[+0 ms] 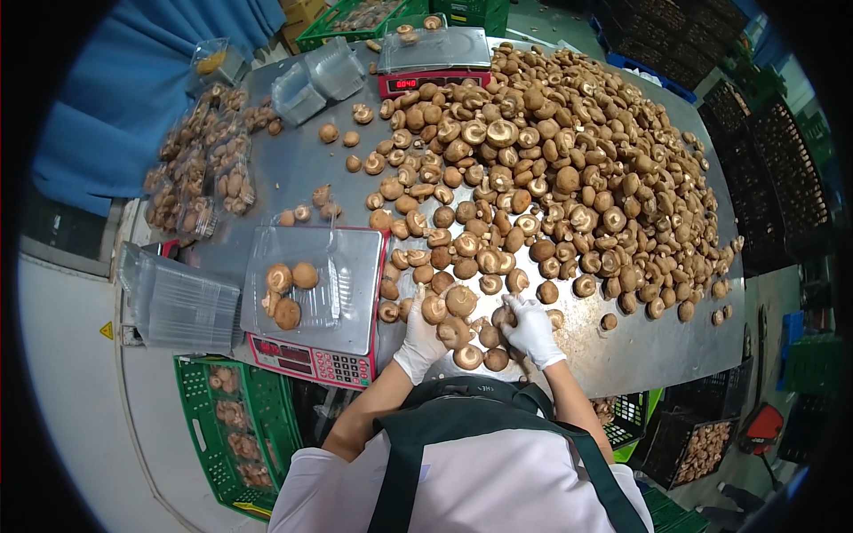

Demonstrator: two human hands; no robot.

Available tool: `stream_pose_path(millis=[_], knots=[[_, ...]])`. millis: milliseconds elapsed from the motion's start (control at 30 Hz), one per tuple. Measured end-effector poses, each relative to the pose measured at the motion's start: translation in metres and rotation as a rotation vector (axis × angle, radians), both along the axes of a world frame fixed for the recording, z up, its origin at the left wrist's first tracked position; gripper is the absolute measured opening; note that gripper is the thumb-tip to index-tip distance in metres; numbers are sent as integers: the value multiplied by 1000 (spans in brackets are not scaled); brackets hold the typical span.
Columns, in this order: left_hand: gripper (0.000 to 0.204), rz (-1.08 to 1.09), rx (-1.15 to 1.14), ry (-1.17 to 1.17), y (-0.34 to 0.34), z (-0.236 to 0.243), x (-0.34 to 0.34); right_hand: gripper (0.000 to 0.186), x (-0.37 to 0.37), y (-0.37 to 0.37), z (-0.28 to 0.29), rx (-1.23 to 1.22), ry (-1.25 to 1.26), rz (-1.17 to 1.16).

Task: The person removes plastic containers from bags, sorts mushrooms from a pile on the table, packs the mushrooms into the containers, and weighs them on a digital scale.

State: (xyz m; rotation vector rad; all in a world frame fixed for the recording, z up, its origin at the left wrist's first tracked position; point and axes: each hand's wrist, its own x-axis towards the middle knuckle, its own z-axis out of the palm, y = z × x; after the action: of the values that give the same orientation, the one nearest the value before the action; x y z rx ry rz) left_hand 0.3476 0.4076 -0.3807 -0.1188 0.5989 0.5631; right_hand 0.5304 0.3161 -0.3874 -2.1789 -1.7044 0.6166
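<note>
My white-gloved left hand point(425, 342) is closed around mushrooms point(453, 331) beside the red-framed scale. My gloved right hand point(531, 330) has its fingers curled on a brown mushroom point(503, 315), with more mushrooms between my hands. The scale's steel pan point(342, 266) holds a clear open container point(315, 240) with several mushrooms point(287, 313) in it. A large pile of mushrooms point(577, 160) covers the middle and right of the steel table point(666, 355).
Empty clear containers point(182, 298) are stacked at left; filled packs point(200, 169) lie behind them. A second scale point(434, 51) stands at the back. Green crates point(204, 426) and black crates point(697, 449) sit below the table edges. More dark crates point(764, 178) stand at right.
</note>
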Motion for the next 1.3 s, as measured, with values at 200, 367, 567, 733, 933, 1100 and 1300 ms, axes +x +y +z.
stream_pose_path(millis=[200, 367, 567, 733, 933, 1100, 1300], knots=[[58, -115, 148, -92, 19, -23, -23, 37, -2, -23, -44, 188, 1065, -661], [52, -266, 455, 315, 7, -17, -40, 39, 7, -30, 0, 156, 1759, -765], [46, -210, 424, 402, 10, 2, -45, 26, -12, -25, 33, -298, 683, -134], [50, -94, 284, 403, 10, -10, -39, 31, -51, -15, 2, 26, -44, 566], [50, -43, 251, 393, 4, 9, -47, 34, -36, 9, -2, -341, 916, 93], [47, 62, 253, 324, -1, 26, -60, 31, -35, 11, 19, -295, 1714, -80], [43, 148, 383, 337, -4, 32, -77, 45, -67, 31, 43, -152, 1617, 64]])
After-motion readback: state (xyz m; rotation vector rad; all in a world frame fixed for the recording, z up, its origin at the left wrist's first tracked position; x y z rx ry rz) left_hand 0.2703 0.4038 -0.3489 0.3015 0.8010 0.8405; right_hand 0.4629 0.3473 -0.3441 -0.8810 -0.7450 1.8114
